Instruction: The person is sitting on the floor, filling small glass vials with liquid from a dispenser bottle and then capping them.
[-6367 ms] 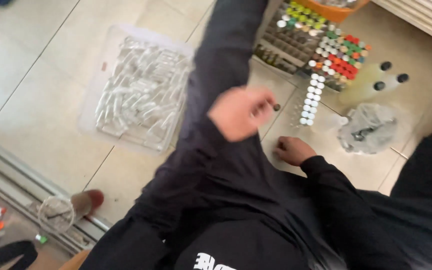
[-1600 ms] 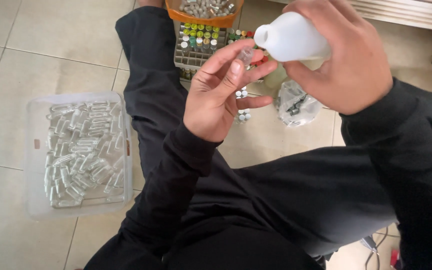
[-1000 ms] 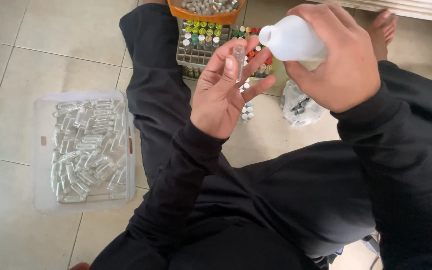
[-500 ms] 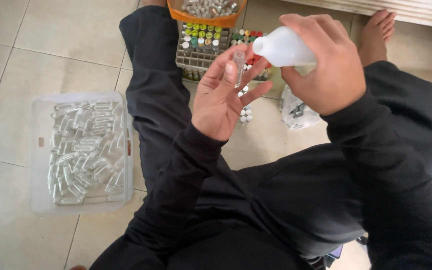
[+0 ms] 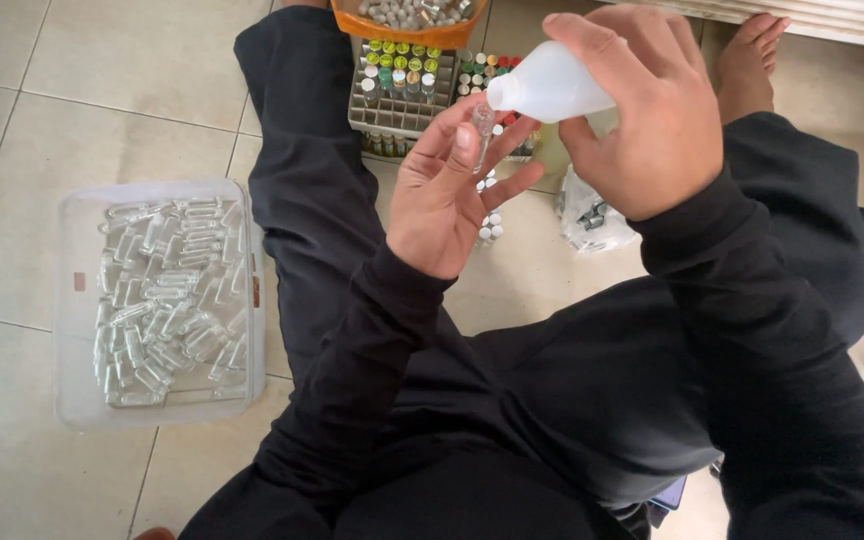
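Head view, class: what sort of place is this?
Probably a home floor used as a small vial-filling workspace: tiled floor, a clear tub of empty glass vials, and a rack of capped vials.

Single head view, steeply downward, close above lap

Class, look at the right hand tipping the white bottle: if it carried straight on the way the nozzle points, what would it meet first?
Most likely the small clear vial pinched in the left hand: the white bottle in the right hand has its nozzle right at the vial's mouth, though depth is unclear.

pale beige floor tiles [image 5: 102, 90] with thin grout lines, white ribbed trim [image 5: 832, 20] along top edge, soft even light
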